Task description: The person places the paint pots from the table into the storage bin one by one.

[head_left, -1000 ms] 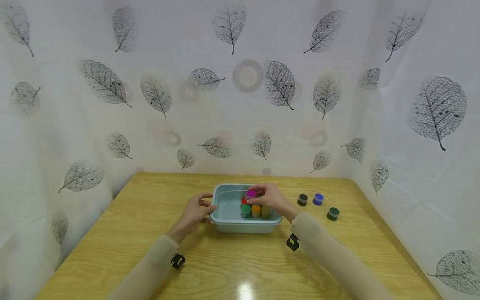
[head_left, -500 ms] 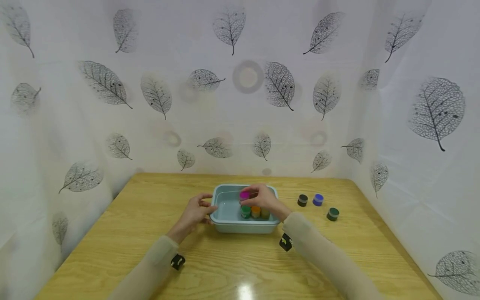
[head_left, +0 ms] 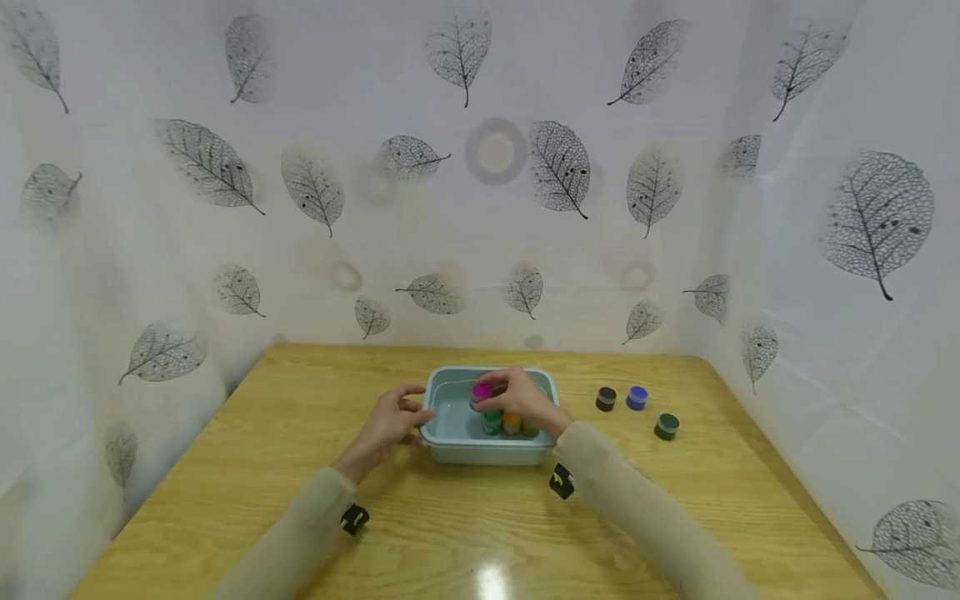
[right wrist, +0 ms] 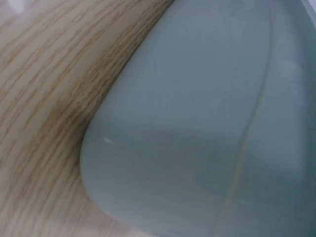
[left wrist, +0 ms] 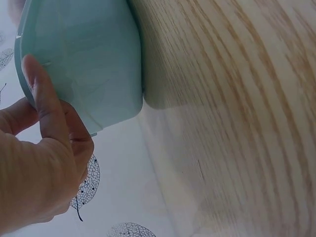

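So starting on the left, there's a light sleeve [head_left: 288, 546] with a small black device [head_left: 355, 518] at the wrist, and the left hand [head_left: 390, 421] has the left end of a pale blue-green tub [head_left: 491, 457]; up close in the left wrist view it's pinching the rim, with one digit lying along the outer wall. The tub sits flat on a wood-grain table [head_left: 442, 542]. Inside the rim outline, the jar with the magenta lid [head_left: 481, 392] is pinched in the fingertips of the right hand [head_left: 525, 396], lid up; can't tell if its base touches the tub floor. Right by it in the tub, nearer the front wall, are a green-lidded jar [head_left: 491, 422], then an orange-lidded one [head_left: 512, 422], then a yellowish-brown one [head_left: 530, 429] mostly tucked under the hand. Off the tub to the right, standing on the table: a black jar [head_left: 606, 399], a blue jar [head_left: 637, 397] near it, and a dark green jar [head_left: 667, 427] closer to the person.
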`<state>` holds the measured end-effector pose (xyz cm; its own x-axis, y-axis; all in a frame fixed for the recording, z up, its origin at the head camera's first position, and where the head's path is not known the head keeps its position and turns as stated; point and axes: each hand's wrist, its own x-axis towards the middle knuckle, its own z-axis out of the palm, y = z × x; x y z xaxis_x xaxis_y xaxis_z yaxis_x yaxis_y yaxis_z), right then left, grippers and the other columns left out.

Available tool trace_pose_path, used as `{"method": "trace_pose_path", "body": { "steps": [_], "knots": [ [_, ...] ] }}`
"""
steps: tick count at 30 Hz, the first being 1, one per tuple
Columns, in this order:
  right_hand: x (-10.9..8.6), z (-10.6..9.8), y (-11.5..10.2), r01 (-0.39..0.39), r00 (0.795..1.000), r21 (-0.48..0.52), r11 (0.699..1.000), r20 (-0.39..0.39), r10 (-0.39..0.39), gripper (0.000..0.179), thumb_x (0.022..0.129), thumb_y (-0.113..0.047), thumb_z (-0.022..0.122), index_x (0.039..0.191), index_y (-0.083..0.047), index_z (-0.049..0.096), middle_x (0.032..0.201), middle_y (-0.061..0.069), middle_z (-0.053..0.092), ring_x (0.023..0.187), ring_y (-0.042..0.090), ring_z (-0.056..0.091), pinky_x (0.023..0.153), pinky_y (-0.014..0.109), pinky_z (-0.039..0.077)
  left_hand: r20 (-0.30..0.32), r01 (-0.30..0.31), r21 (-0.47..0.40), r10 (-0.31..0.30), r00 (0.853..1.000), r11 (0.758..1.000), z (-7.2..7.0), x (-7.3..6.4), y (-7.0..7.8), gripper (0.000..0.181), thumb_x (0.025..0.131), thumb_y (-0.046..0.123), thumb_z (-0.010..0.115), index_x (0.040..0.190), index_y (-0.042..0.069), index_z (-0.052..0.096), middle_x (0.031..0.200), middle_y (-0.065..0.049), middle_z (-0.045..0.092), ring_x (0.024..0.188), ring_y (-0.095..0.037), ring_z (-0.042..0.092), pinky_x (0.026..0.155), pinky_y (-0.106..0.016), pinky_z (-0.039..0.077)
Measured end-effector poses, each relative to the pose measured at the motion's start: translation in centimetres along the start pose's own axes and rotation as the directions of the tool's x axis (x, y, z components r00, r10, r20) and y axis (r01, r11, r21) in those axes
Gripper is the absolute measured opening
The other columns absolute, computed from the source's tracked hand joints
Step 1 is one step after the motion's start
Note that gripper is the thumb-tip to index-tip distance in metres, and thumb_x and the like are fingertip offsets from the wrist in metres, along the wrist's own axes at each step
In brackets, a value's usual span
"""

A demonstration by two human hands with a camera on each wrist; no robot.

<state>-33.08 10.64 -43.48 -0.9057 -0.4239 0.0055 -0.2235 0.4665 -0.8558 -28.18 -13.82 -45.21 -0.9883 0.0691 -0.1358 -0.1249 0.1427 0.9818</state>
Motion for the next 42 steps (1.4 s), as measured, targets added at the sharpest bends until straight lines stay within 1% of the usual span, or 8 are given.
{"method": "trace_pose_path", "body": {
  "steps": [5,9,13,18,25,30,34,42],
  "knots": [
    [0.3,0.3,0.0,0.001,1.000,-0.007,1.000,-0.004,-0.001,0.047,0.080,-0.018,0.082,0.122,-0.005,0.067,0.115,0.008,0.070,0.099,0.019,0.066,0.088,0.033,0.057,0.008,-0.004,-0.002,0.004,1.000,1.000,0.0,0.2,-0.2,0.056,0.090,0.002,0.068,0.141,0.001,0.045,0.102,-0.015,0.051,0.079,-0.025,0.063,0.054,-0.034,0.060],
    [0.5,0.4,-0.1,0.009,1.000,-0.022,1.000,-0.014,-0.009,0.043,0.080,-0.018,0.082,0.119,-0.006,0.069,0.113,0.008,0.070,0.099,0.019,0.067,0.088,0.034,0.057,0.003,-0.012,-0.001,0.012,1.000,1.000,0.0,0.0,0.0,0.056,0.090,0.003,0.068,0.141,0.001,0.045,0.102,-0.015,0.051,0.079,-0.026,0.063,0.052,-0.032,0.059],
    [0.7,0.5,0.1,0.002,1.000,-0.048,0.999,-0.025,-0.003,0.040,0.079,-0.017,0.083,0.115,-0.007,0.070,0.111,0.007,0.071,0.097,0.019,0.066,0.088,0.034,0.056,-0.003,-0.009,0.000,0.009,1.000,1.000,0.0,-0.3,0.3,0.056,0.090,0.005,0.069,0.141,0.003,0.046,0.104,-0.015,0.051,0.080,-0.025,0.063,0.052,-0.032,0.059],
    [1.1,0.8,0.3,-0.004,0.999,-0.094,0.996,-0.039,0.000,0.040,0.077,-0.015,0.084,0.113,-0.007,0.071,0.109,0.007,0.072,0.096,0.018,0.066,0.089,0.033,0.056,-0.004,-0.013,0.003,0.013,1.000,1.000,0.2,-0.4,0.4,0.055,0.090,0.005,0.070,0.140,0.003,0.047,0.104,-0.015,0.051,0.079,-0.025,0.063,0.053,-0.034,0.059],
    [1.5,1.3,0.3,0.035,0.999,-0.161,0.986,-0.016,-0.038,0.037,0.077,-0.011,0.083,0.111,-0.005,0.071,0.104,0.008,0.072,0.093,0.018,0.066,0.086,0.033,0.057,-0.001,-0.012,-0.016,0.012,1.000,1.000,0.2,-0.2,0.3,0.054,0.089,0.002,0.069,0.139,0.003,0.047,0.103,-0.015,0.051,0.078,-0.023,0.062,0.052,-0.031,0.059],
    [1.7,1.7,0.5,0.037,0.999,-0.207,0.978,-0.005,-0.039,0.036,0.077,-0.009,0.083,0.111,-0.006,0.071,0.104,0.007,0.072,0.091,0.016,0.064,0.084,0.030,0.056,0.001,-0.008,-0.021,0.008,1.000,1.000,0.2,-0.2,0.4,0.054,0.090,0.001,0.068,0.139,0.002,0.047,0.103,-0.014,0.050,0.077,-0.022,0.062,0.052,-0.029,0.058],
    [1.8,1.9,0.5,0.036,0.999,-0.215,0.976,-0.005,-0.038,0.036,0.077,-0.008,0.082,0.111,-0.005,0.071,0.105,0.009,0.072,0.089,0.016,0.064,0.082,0.029,0.056,0.001,-0.004,-0.021,0.004,1.000,1.000,0.1,-0.2,0.4,0.054,0.089,0.002,0.068,0.139,0.002,0.047,0.102,-0.014,0.049,0.077,-0.022,0.062,0.052,-0.029,0.058],
    [1.9,2.2,0.5,0.010,1.000,-0.186,0.983,-0.012,-0.012,0.023,0.082,-0.006,0.076,0.105,-0.006,0.074,0.100,0.007,0.072,0.082,0.014,0.064,0.075,0.026,0.057,0.004,-0.009,-0.020,0.009,1.000,1.000,0.1,-0.3,0.3,0.055,0.089,0.001,0.068,0.140,0.002,0.046,0.104,-0.016,0.051,0.077,-0.022,0.062,0.053,-0.032,0.059]
  ]
}}
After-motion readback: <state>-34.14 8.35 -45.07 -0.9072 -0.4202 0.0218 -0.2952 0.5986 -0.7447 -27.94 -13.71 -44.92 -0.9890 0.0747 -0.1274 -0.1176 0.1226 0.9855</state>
